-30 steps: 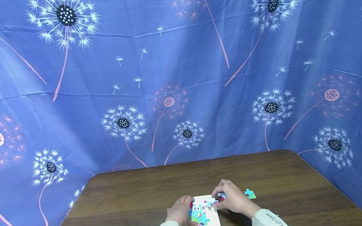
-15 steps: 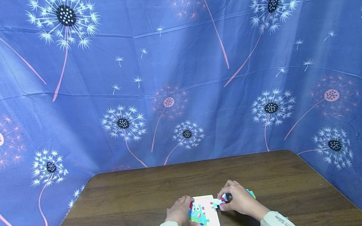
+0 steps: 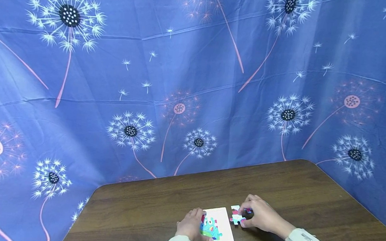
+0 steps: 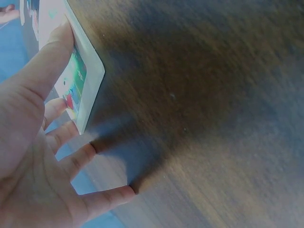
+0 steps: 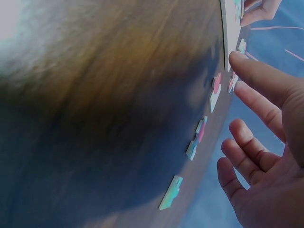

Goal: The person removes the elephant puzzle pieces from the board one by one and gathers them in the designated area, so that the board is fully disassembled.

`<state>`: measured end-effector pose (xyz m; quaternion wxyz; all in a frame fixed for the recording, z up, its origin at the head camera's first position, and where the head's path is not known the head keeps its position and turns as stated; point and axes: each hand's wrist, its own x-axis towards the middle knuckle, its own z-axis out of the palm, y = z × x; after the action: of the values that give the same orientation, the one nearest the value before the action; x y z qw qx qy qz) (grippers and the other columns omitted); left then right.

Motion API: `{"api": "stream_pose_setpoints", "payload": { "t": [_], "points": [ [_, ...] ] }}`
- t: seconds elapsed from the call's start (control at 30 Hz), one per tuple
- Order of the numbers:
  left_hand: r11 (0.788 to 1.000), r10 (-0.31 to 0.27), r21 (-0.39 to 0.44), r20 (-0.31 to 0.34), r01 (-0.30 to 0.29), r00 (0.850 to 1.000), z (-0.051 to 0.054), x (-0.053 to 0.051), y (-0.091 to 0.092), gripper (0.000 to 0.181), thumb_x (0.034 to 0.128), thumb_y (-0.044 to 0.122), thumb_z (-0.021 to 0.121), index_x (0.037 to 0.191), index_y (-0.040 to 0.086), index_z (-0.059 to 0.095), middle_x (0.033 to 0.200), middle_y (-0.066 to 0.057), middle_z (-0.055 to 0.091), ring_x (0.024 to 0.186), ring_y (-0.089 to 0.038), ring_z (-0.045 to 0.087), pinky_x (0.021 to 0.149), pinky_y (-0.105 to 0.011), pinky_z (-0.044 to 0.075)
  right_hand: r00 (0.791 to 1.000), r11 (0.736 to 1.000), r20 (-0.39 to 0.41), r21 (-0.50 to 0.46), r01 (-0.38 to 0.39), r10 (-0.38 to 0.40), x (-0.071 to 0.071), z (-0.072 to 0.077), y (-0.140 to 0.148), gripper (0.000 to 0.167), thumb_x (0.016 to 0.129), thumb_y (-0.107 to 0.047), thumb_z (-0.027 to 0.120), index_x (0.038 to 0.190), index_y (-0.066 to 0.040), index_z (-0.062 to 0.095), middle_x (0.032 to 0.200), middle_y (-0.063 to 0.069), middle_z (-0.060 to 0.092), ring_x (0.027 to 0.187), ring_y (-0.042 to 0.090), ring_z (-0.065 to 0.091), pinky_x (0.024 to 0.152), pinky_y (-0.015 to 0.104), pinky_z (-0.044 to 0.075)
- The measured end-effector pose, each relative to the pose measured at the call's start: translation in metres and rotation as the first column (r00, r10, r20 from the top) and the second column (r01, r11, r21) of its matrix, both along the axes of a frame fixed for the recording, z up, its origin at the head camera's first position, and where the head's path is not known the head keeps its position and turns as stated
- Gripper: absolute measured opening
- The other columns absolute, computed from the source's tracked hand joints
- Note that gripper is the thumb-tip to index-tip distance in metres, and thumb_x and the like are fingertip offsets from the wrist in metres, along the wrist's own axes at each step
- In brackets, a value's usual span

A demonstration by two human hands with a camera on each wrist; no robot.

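In the head view, my left hand (image 3: pixel 190 225) rests on the left side of a white puzzle board (image 3: pixel 227 235) that carries a blue cartoon figure. The left wrist view shows its thumb laid over the board (image 4: pixel 96 78) and the other fingers spread at the edge and on the table. Just right of the board, my right hand (image 3: pixel 262 216) pinches a colourful puzzle piece (image 3: pixel 236 219) between thumb and index finger, low over the table. The right wrist view shows that piece (image 5: pixel 232 81) partly hidden by the fingertips, the other fingers loosely bent.
Loose pieces lie right of the board: in the right wrist view a red and white one (image 5: pixel 215 92), a blue and pink one (image 5: pixel 197 137) and a teal one (image 5: pixel 171 192). Behind the brown table (image 3: pixel 141 209) hangs a blue dandelion-print cloth (image 3: pixel 214 99).
My right hand has moved right, off the board, taking the pinched piece with it. It now covers the teal piece in the head view. My left hand has stayed in place.
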<state>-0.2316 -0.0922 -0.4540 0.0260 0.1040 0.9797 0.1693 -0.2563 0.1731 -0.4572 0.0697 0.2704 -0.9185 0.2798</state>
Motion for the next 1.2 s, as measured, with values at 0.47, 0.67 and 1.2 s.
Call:
{"api": "stream_pose_setpoints", "payload": {
  "t": [0.47, 0.67, 1.2],
  "points": [
    [1.000, 0.003, -0.012, -0.012, -0.003, 1.000, 0.001, 0.002, -0.001, 0.077, 0.0622, 0.033, 0.099, 0.125, 0.008, 0.060, 0.131, -0.015, 0.059, 0.124, -0.041, 0.056, 0.087, -0.076, 0.047, 1.000, 1.000, 0.000, 0.012, 0.012, -0.012, 0.003, -0.008, 0.004, 0.027, 0.067, -0.026, 0.093, 0.086, -0.027, 0.074, 0.091, -0.011, 0.054, 0.091, 0.018, 0.055, 0.078, 0.051, 0.048],
    [1.000, -0.003, -0.018, -0.014, 0.003, 1.000, 0.001, 0.002, -0.001, 0.077, 0.0616, 0.033, 0.099, 0.123, 0.009, 0.060, 0.129, -0.014, 0.060, 0.124, -0.040, 0.057, 0.086, -0.076, 0.048, 0.999, 1.000, -0.040, 0.006, -0.013, 0.013, 0.004, -0.012, 0.005, 0.028, 0.065, -0.026, 0.093, 0.085, -0.028, 0.073, 0.095, -0.009, 0.057, 0.090, 0.019, 0.057, 0.075, 0.039, 0.048],
    [1.000, 0.002, 0.008, 0.016, -0.002, 1.000, 0.000, -0.001, -0.001, 0.077, 0.0636, 0.031, 0.098, 0.126, 0.008, 0.060, 0.134, -0.016, 0.058, 0.128, -0.041, 0.053, 0.090, -0.078, 0.045, 0.999, 0.999, -0.035, 0.004, -0.034, 0.034, 0.003, -0.014, 0.008, 0.028, 0.066, -0.023, 0.093, 0.087, -0.024, 0.074, 0.093, -0.011, 0.056, 0.088, 0.013, 0.054, 0.074, 0.032, 0.049]
  ]
}}
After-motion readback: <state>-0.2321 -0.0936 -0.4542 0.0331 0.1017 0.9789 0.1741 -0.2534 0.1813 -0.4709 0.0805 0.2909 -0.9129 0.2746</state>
